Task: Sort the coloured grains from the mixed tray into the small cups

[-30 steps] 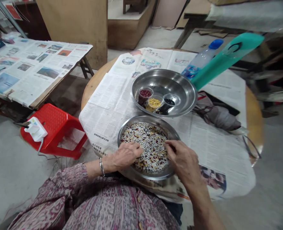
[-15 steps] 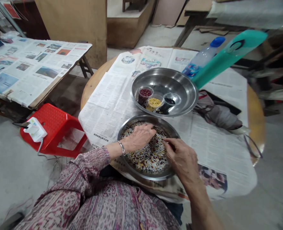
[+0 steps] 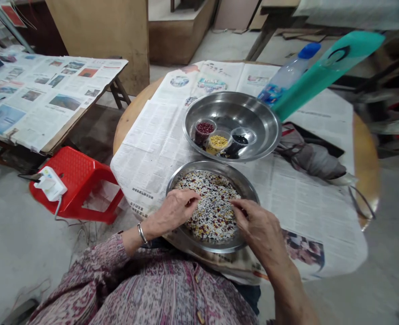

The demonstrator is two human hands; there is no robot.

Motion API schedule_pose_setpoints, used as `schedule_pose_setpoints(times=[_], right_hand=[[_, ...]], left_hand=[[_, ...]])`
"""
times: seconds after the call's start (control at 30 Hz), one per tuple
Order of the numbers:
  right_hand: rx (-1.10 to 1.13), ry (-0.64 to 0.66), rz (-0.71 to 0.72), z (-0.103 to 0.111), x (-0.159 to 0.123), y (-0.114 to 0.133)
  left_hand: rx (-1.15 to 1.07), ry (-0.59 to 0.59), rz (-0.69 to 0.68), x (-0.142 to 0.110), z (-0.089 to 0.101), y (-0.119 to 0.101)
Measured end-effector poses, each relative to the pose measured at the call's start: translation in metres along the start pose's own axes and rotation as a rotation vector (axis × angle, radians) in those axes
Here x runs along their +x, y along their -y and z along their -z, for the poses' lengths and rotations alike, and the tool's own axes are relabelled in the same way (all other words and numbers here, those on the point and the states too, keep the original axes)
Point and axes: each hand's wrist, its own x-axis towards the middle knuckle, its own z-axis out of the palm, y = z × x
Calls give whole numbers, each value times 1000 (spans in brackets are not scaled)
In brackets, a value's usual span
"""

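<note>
A steel bowl at the table's near edge holds a mix of white grains and coloured beans. Over its left side is my left hand, fingers pinched together; whatever lies between the tips is too small to make out. My right hand is at the right side of the same bowl, thumb and forefinger closed, their contents hidden. Behind stands a larger steel basin. Inside it are clear cups of red beans, yellow beans and black beans.
Newspaper covers the round table. At the back right are a plastic bottle, a long green holder and a folded grey umbrella. A red stool bearing a white power socket stands left, near another newspaper-covered table.
My left hand has drawn back from the middle of the bowl toward its left rim, uncovering more of the mix. My right hand stays nearly in place.
</note>
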Motion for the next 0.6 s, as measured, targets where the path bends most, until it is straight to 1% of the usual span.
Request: schedule_pose_setpoints(times=[0.07, 0.17, 0.27, 0.33, 0.43, 0.5, 0.6], right_hand=[[-15, 14, 16, 0, -6, 0], [-24, 42, 66, -1, -10, 3], [-47, 88, 139, -6, -9, 7], [-123, 117, 164, -12, -6, 9], [-214, 158, 164, -18, -2, 11], [-181, 150, 156, -17, -1, 10], [-44, 90, 103, -8, -2, 8]], left_hand=[[-206, -9, 111, -6, -4, -3], [-491, 21, 297, -9, -11, -6], [-683, 29, 377, -10, -16, -8], [-732, 29, 395, -12, -16, -9], [-753, 19, 396, -14, -13, -11], [-762, 14, 393, -16, -11, -12], [-756, 11, 376, -16, -10, -12]])
